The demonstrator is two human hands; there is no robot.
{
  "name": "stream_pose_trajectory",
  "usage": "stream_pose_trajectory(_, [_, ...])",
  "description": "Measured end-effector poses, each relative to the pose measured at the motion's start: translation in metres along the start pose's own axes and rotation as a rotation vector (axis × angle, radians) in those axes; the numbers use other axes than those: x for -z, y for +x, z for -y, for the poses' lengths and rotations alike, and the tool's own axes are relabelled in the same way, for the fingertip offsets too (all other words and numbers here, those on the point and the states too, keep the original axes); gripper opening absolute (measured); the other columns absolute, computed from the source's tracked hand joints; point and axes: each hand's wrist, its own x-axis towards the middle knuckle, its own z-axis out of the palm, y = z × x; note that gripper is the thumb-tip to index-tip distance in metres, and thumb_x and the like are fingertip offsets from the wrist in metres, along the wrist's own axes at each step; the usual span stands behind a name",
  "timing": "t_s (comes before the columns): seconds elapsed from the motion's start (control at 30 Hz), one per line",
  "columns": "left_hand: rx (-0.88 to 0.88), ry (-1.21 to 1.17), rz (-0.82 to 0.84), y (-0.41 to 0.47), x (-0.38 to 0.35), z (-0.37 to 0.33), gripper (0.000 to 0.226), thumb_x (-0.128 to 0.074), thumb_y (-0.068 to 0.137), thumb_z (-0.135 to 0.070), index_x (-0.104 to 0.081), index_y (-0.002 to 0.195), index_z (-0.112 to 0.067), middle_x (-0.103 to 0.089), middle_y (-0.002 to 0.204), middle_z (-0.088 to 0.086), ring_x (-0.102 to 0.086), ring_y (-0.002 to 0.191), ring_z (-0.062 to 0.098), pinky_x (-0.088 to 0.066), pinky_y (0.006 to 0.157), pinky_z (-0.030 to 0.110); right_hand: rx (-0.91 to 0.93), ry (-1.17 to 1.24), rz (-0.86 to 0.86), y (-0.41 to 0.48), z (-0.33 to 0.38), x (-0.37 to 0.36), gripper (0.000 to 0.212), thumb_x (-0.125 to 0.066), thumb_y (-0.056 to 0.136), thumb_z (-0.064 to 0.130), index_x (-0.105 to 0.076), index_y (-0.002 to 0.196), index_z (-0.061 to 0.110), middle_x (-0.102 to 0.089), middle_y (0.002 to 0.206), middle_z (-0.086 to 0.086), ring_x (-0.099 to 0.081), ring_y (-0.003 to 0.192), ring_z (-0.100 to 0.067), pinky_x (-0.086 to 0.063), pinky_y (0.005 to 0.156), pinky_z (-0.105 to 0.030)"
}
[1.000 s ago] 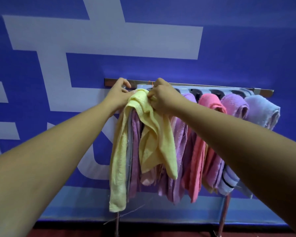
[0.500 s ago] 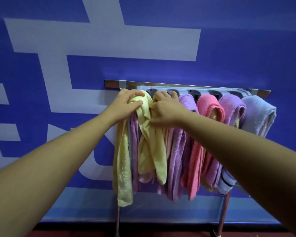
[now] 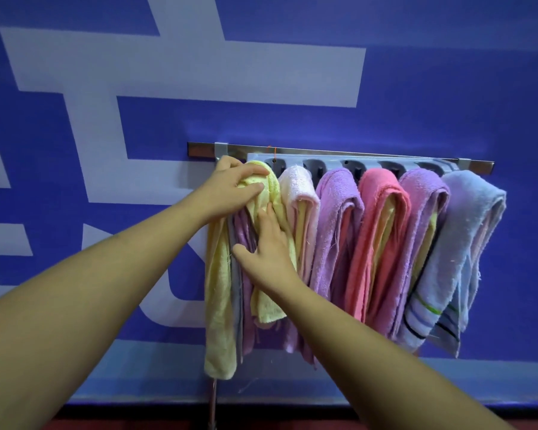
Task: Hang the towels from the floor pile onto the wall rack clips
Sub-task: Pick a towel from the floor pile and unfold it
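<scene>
Two bare arms reach up from the bottom of the frame. Just left of the middle, the right hand (image 3: 271, 252) is open wide. Its straight fingers are spread flat on the hanging part of a soft, fluffy yellow towel (image 3: 218, 305). A bit higher and to the left, the left hand (image 3: 230, 187) pinches the bunched top of the yellow towel between thumb and fingers. It is right up at the left end of a long grey plastic rack (image 3: 294, 159). The yellow towel hangs down in two parts, with a strip of purple and grey cloth showing between them. To its right five more hang side by side: a pale pink towel (image 3: 298, 193), a purple towel (image 3: 339, 200), a bright pink towel (image 3: 382, 200), a second purple towel (image 3: 423, 200) and a light blue towel with stripes (image 3: 472, 212). The rack hangs on a shiny metal rail (image 3: 201, 150), fixed to a big blue wall with white shapes (image 3: 106, 125). The floor pile is not in the picture. I think the step now is tucking the yellow towel into the end clip. The left hand hides that clip, so I cannot tell if it has caught. Next, both hands should let go slowly to see if it stays up. Every spot looks full, so this may be the last one.
</scene>
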Motion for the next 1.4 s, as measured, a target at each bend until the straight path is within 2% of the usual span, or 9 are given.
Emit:
stream_pose_trajectory(0.1, [-0.009, 0.125, 0.043, 0.0, 0.002, -0.003, 0.034, -0.058, 0.093, -0.038, -0.061, 0.127, -0.043, -0.031, 0.126, -0.001, -0.046, 0.117, 0.014, -0.034, 0.109, 0.027, -0.099, 0.352, -0.006, 0.005, -0.004, -0.006, 0.079, -0.058, 0.076, 0.039, -0.028, 0.149, 0.031, -0.05, 0.139, 0.001, -0.055, 0.119, -0.017, -0.046, 0.106, -0.047])
stream_pose_trajectory(0.17, [-0.009, 0.192, 0.08, 0.0, 0.004, -0.007, 0.034, -0.057, 0.093, -0.042, -0.06, 0.127, -0.045, -0.029, 0.124, -0.002, -0.047, 0.117, 0.017, -0.037, 0.11, 0.033, -0.189, 0.616, -0.011, 0.011, -0.008, -0.006, 0.065, -0.058, 0.082, 0.024, -0.03, 0.14, 0.033, -0.061, 0.115, -0.009, -0.065, 0.087, -0.018, -0.059, 0.078, -0.038])
stream_pose_trajectory(0.23, [0.001, 0.243, 0.105, 0.0, 0.005, -0.01, 0.035, -0.056, 0.092, -0.045, -0.059, 0.127, -0.045, -0.028, 0.121, -0.002, -0.048, 0.115, 0.02, -0.039, 0.109, 0.036, -0.259, 0.739, -0.032, 0.015, -0.01, -0.005, 0.058, -0.056, 0.084, 0.011, -0.033, 0.135, 0.028, -0.06, 0.092, -0.008, -0.059, 0.064, -0.014, -0.051, 0.056, -0.027])
stream_pose_trajectory(0.5, [-0.028, 0.308, 0.113, 0.003, 0.005, -0.016, 0.039, -0.05, 0.092, -0.026, -0.058, 0.129, -0.038, -0.054, 0.114, 0.006, -0.047, 0.116, 0.023, -0.036, 0.087, 0.029, -0.065, -0.348, 0.005, 0.007, -0.019, -0.008, 0.043, -0.058, 0.087, 0.033, -0.051, 0.119, 0.006, -0.043, 0.12, -0.02, -0.047, 0.107, -0.04, -0.041, 0.099, -0.045])
stream_pose_trajectory(0.63, [-0.031, 0.291, 0.099, 0.004, 0.003, -0.015, 0.037, -0.049, 0.094, -0.028, -0.058, 0.128, -0.038, -0.059, 0.132, 0.005, -0.051, 0.118, 0.022, -0.036, 0.087, 0.025, -0.021, -0.008, -0.037, 0.013, -0.025, -0.005, 0.054, -0.056, 0.081, 0.032, -0.051, 0.13, 0.01, -0.051, 0.132, -0.012, -0.051, 0.118, -0.028, -0.042, 0.102, -0.034])
stream_pose_trajectory(0.77, [-0.006, 0.222, 0.074, 0.002, -0.002, -0.009, 0.034, -0.048, 0.095, -0.03, -0.059, 0.126, -0.041, -0.056, 0.138, 0.002, -0.051, 0.122, 0.023, -0.035, 0.091, 0.024, -0.291, 0.535, 0.007, 0.009, -0.033, -0.006, 0.042, -0.054, 0.089, 0.015, -0.057, 0.13, 0.019, -0.065, 0.086, 0.01, -0.057, 0.068, -0.003, -0.048, 0.07, -0.025])
stream_pose_trajectory(1.1, [0.148, -0.316, -0.015, -0.03, -0.018, 0.023, 0.086, -0.065, 0.075, -0.061, -0.025, 0.143, -0.027, -0.056, 0.127, -0.006, -0.055, 0.12, 0.017, -0.042, 0.1, 0.034, -0.137, -0.093, -0.049, -0.016, -0.049, -0.008, 0.028, -0.058, 0.091, 0.031, -0.051, 0.104, 0.008, -0.049, 0.11, -0.016, -0.053, 0.099, -0.037, -0.044, 0.094, -0.044])
stream_pose_trajectory(1.33, [0.184, -0.28, 0.062, -0.084, -0.058, 0.064, 0.081, -0.071, 0.088, -0.021, -0.021, 0.151, -0.026, -0.046, 0.126, -0.014, -0.052, 0.107, 0.0, -0.041, 0.087, 0.011, -0.265, 0.022, 0.011, -0.019, -0.059, -0.004, 0.029, -0.057, 0.087, 0.033, -0.052, 0.108, 0.014, -0.067, 0.105, -0.01, -0.063, 0.096, -0.031, -0.052, 0.086, -0.041])
stream_pose_trajectory(1.4, [0.244, -0.308, 0.04, -0.088, -0.066, 0.066, 0.073, -0.069, 0.089, -0.017, -0.024, 0.147, -0.023, -0.05, 0.122, -0.007, -0.055, 0.099, 0.004, -0.047, 0.088, 0.021, -0.315, 0.074, 0.073, -0.022, -0.064, -0.005, 0.029, -0.057, 0.087, 0.034, -0.053, 0.111, 0.018, -0.068, 0.104, -0.003, -0.065, 0.095, -0.024, -0.053, 0.085, -0.037])
